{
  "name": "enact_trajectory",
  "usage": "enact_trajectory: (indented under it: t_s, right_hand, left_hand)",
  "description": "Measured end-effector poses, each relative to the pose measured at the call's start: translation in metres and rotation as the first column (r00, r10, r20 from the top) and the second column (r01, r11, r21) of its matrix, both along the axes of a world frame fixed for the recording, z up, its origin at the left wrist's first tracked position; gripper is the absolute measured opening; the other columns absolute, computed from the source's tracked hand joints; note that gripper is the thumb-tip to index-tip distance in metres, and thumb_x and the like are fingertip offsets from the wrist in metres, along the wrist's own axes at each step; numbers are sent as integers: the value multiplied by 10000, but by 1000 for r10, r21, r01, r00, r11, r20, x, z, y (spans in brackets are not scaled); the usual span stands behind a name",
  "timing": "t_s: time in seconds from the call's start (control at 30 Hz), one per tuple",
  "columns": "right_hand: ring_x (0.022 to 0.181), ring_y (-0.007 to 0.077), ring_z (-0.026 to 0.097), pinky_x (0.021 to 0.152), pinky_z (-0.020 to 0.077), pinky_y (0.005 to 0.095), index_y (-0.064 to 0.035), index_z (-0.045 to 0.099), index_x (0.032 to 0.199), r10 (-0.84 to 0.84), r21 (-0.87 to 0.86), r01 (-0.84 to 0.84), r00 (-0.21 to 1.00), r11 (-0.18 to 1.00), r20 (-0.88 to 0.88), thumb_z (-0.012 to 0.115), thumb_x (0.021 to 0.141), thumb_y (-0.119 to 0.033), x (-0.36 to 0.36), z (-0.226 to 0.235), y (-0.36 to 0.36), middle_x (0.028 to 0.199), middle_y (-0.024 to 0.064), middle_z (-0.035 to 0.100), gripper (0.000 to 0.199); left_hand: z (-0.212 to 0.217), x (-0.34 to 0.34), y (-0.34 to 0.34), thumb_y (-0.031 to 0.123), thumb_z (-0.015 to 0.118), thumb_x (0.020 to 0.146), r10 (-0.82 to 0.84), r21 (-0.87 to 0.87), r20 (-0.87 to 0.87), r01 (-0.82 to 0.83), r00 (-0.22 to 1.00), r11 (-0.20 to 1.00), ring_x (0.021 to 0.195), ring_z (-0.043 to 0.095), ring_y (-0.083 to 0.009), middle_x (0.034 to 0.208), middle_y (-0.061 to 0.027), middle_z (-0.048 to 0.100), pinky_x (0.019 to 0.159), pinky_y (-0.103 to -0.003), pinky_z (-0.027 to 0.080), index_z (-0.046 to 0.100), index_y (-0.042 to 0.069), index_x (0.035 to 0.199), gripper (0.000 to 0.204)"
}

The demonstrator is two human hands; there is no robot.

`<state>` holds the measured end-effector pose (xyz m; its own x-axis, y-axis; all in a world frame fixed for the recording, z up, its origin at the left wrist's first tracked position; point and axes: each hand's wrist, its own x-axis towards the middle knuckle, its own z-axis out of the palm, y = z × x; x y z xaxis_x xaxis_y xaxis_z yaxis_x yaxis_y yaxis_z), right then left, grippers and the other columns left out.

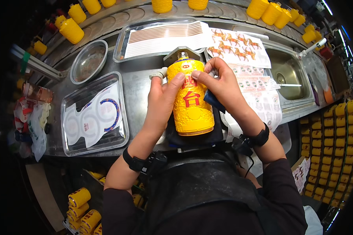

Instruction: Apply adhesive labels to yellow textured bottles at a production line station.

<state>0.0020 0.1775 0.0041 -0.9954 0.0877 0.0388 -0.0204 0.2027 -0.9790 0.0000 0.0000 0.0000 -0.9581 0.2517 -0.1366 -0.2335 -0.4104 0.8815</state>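
- While rows of matching yellow bottles (pixel 72 30) pass on the curved conveyor (pixel 117 15) behind, a worker at a steel bench (pixel 139 84) presses a red label onto a yellow embossed bottle (pixel 190 100) lying neck-away on a dark pad (pixel 192 139); the labelling step appears to be in hand.
- Left hand (pixel 161 100) curls along the bottle's left flank, thumb flat on the shoulder, gripping it steady.
- Right hand (pixel 223 84) is closed round the upper right side, thumb meeting the left thumb at the label; a dark blue object (pixel 212 100) sits tucked under its palm.
- Smoothing the label next would call for firm, even thumb pressure without the bottle rolling.
- Trays of label sheets (pixel 94 113) lie to the left, a sink (pixel 288 74) to the right.
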Motion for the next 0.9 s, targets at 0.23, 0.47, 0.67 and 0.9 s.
enact_trajectory:
  t_s: [0.23, 0.47, 0.67, 0.9]
  right_hand:
    - [720, 85, 480, 621, 427, 248, -62, 493, 823, -21, 35, 22, 999, 999, -28, 793, 782, -338, -1, -3, -5, 785, 24, 514, 410]
    - [744, 93, 492, 647, 443, 248, -63, 487, 836, 3, -17, -4, 1000, 1000, -25, 804, 775, -332, -2, -4, -2, 811, 32, 520, 420]
    - [804, 100, 505, 705, 456, 262, -66, 481, 856, 20, 49, -19, 1000, 999, -17, 819, 763, -314, 5, 1, 0, 848, 39, 529, 430]
    - [866, 85, 504, 792, 429, 235, -39, 536, 918, 57, -90, -59, 998, 994, -28, 767, 819, -277, 8, -5, 12, 871, 20, 549, 346]
  left_hand:
    - [-2, -2, -2, 244, 653, 940, 10, -62, -12, -10, 1000, 998, 859, 691, -191, 993, -210, 662, 713, -271, 565, 387, -10, 1074, 391]
    - [1, 0, -2, 237, 659, 935, 8, -22, 39, -8, 999, 1000, 907, 687, -204, 1031, -211, 655, 754, -278, 562, 386, -14, 1114, 412]
    - [0, 4, -1, 243, 675, 925, -14, -28, -6, 13, 1000, 1000, 925, 688, -229, 1079, -228, 637, 779, -292, 566, 361, -38, 1210, 509]
    - [-1, 5, -1, 247, 670, 928, -18, -45, 37, 19, 999, 999, 946, 685, -227, 1093, -244, 632, 800, -306, 564, 356, -29, 1222, 511]
